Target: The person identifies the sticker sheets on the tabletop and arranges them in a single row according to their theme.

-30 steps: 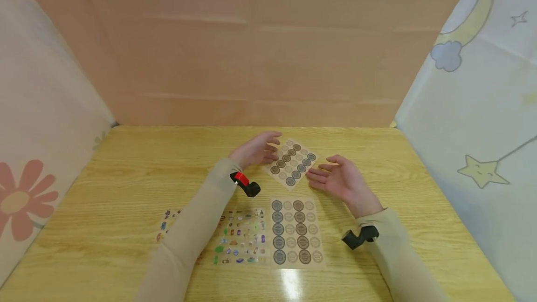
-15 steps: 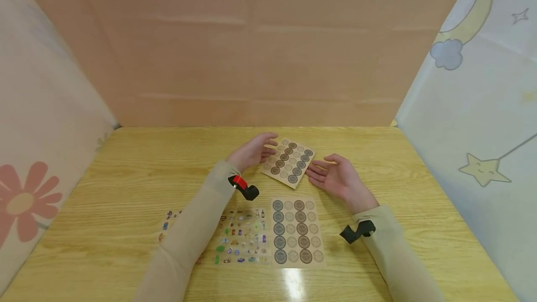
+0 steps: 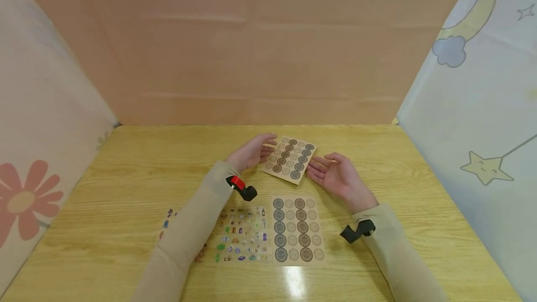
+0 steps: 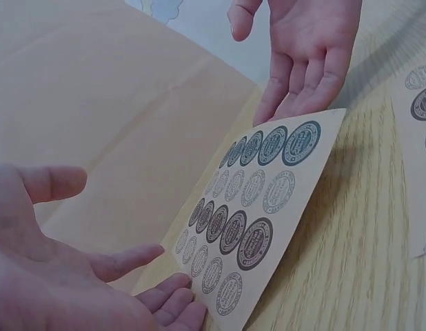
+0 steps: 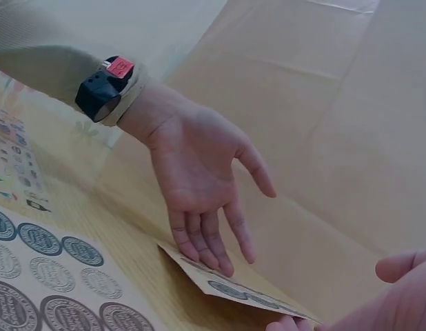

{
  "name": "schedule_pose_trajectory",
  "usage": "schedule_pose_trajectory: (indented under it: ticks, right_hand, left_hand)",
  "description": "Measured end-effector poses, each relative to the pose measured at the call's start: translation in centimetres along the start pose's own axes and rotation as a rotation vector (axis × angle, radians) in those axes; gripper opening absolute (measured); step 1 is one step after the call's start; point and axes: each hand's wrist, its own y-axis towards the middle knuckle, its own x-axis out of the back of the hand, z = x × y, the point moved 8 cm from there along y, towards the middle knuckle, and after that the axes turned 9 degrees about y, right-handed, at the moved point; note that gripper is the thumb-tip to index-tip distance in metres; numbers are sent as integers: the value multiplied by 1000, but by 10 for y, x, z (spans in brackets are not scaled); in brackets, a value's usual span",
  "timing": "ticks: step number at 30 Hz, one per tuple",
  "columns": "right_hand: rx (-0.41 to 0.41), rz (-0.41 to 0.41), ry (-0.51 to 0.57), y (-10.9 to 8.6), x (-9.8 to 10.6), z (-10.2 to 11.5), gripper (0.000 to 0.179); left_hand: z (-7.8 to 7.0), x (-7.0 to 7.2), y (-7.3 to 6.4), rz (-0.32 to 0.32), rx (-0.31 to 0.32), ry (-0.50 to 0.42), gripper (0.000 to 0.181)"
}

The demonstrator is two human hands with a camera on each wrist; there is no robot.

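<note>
A tan sheet of round stamp-like stickers (image 3: 289,158) sits at an angle between the two hands at the back middle of the table. Its near edge is tilted up off the wood, as the right wrist view also shows. My left hand (image 3: 253,151) touches its left side with straight, spread fingers, thumb apart. On the other side my right hand (image 3: 339,178) is palm up, its straight fingers at the sheet's right edge. In the left wrist view the sheet (image 4: 261,207) leans between the left hand (image 4: 68,269) and the right hand (image 4: 313,58). Neither thumb pinches it.
A second sheet of round stickers (image 3: 298,229) lies flat nearer the front. Beside it lies a clear sheet of small colourful stickers (image 3: 241,236). Another sticker sheet (image 3: 167,220) is partly under the left forearm. A brown backdrop (image 3: 251,59) stands behind the table.
The sheet between my hands has turned slightly anticlockwise, and its near edge has risen off the table. Both hands have stayed almost in place beside it.
</note>
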Motion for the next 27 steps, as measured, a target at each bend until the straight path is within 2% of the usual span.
schedule_pose_trajectory:
  ticks: [5, 16, 21, 24, 27]
  right_hand:
    - [-4, 17, -16, 4, -1, -1, 60]
    - [29, 15, -70, 6, -3, 1, 64]
    - [7, 42, -204, 12, -10, -3, 56]
    - [7, 17, -296, 15, -12, -4, 55]
    - [19, -9, -342, 14, -13, -3, 60]
  left_hand:
    - [0, 0, 1, -14, -7, -7, 58]
    - [1, -5, 2, -19, -3, -26, 56]
    - [2, -7, 1, -8, 9, -57, 54]
    - [3, -9, -2, 6, 18, -68, 55]
    - [5, -11, -4, 29, 27, -76, 56]
